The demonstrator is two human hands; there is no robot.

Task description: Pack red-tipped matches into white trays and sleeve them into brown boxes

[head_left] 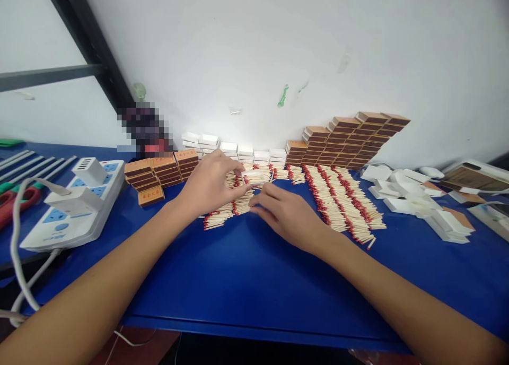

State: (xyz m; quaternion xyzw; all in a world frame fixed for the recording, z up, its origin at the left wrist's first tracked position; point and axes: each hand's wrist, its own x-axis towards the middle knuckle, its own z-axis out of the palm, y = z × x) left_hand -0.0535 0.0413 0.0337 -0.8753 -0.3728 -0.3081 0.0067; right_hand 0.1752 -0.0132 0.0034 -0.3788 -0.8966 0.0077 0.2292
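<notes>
My left hand [217, 182] is closed with thumb and fingers on a small white matchbox tray [256, 177], raised over the matches. Just right of and below it, my right hand [288, 214] has its fingers drawn together near the tray's right end. What these fingers hold, if anything, is hidden. Loose red-headed matches [218, 216] lie below and around both hands. To the right, a broad spread of more matches [342, 200] lies in rough rows on the blue table [238, 280].
Stacked brown matchboxes [350, 142] rise at the back right, and smaller matchbox stacks [159, 171] stand left. White trays [228, 148] line the wall. Loose white trays [413, 190] are heaped at right. A power strip [79, 211] with cables and red-handled scissors [19, 200] occupy the left.
</notes>
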